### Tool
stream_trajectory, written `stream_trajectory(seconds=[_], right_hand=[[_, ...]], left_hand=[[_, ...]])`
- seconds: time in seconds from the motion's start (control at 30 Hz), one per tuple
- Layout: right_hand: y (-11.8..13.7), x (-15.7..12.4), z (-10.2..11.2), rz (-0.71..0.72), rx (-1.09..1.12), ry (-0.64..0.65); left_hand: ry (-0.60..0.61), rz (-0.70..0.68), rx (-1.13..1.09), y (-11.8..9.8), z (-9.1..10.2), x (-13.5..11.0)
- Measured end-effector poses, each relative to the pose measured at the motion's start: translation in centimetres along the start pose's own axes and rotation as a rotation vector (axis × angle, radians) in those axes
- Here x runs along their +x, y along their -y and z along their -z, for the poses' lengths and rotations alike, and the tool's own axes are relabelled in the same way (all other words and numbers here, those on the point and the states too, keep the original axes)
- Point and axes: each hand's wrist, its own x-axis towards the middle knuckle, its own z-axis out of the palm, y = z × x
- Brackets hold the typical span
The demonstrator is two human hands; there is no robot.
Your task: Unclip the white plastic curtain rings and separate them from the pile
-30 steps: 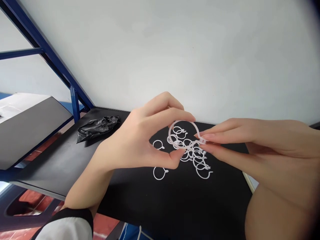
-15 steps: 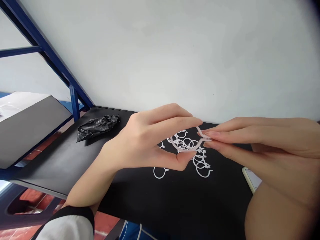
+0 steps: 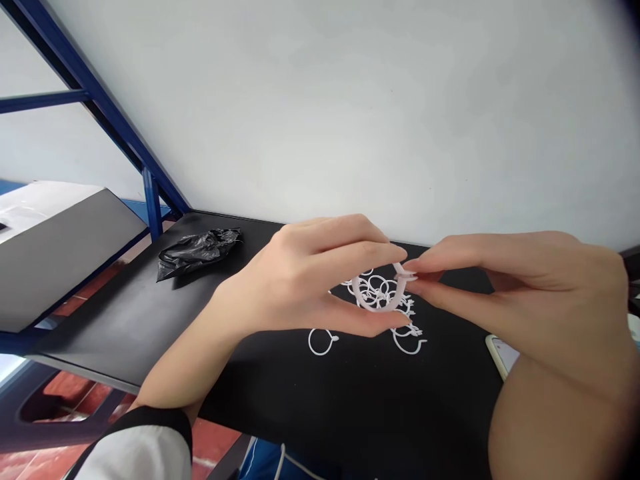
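Between my two hands, above the table, is a white plastic curtain ring (image 3: 379, 308). My left hand (image 3: 320, 273) curls around its left side, with the index finger over the top and the thumb below. My right hand (image 3: 520, 280) pinches the ring's clip end between thumb and index finger. Part of the ring is hidden behind my left fingers. A pile of similar white rings (image 3: 380, 285) lies on the black table behind and below my hands. One separate ring (image 3: 320, 352) rests on the table below my left hand.
A crumpled black plastic bag (image 3: 200, 253) lies on the black table (image 3: 360, 400) at left. A phone (image 3: 501, 353) sits beneath my right wrist. A pale wall (image 3: 320, 120) rises behind, and a blue metal frame (image 3: 115, 127) stands at left.
My right fingers have bent into a tighter pinch on the clip end. The left hand has shifted slightly right, and the held ring has turned to look narrower.
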Motion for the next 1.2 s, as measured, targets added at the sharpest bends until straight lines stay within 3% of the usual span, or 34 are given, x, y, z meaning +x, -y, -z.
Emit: stream_trajectory(seconds=[0.2,0.57,0.7,0.8,0.9,1.07,1.13,1.2], right_hand=[[0.1,0.0,-0.2,-0.016,-0.011,0.0],[0.4,-0.4,-0.6,-0.029,0.013,0.001],[1.0,-0.1,0.1,-0.083,0.081,0.134],[1.0,0.1,-0.9,-0.062,0.248,0.185],[0.4,0.0,-3.5,-0.043,0.295,-0.032],[-0.9,-0.2,-7.4,0.222,0.169,-0.331],[-1.3,-0.3,-8.0,0.303,0.209,-0.408],[-1.5,-0.4,-8.2,0.318,0.23,-0.389]], left_hand=[[0.074,0.06,0.007,0.1,-0.4,0.3],[0.009,0.051,-0.001,-0.5,-1.1,0.5],[-0.038,0.053,-0.038,-0.8,-1.3,0.2],[-0.051,0.121,-0.057,-0.9,-1.4,0.2],[-0.118,0.146,-0.071,-0.9,-1.8,0.1],[-0.186,0.081,-0.12,-0.8,-2.8,0.1],[-0.188,0.06,-0.175,-0.9,-3.1,0.1],[-0.179,0.052,-0.245,-1.1,-3.2,0.1]])
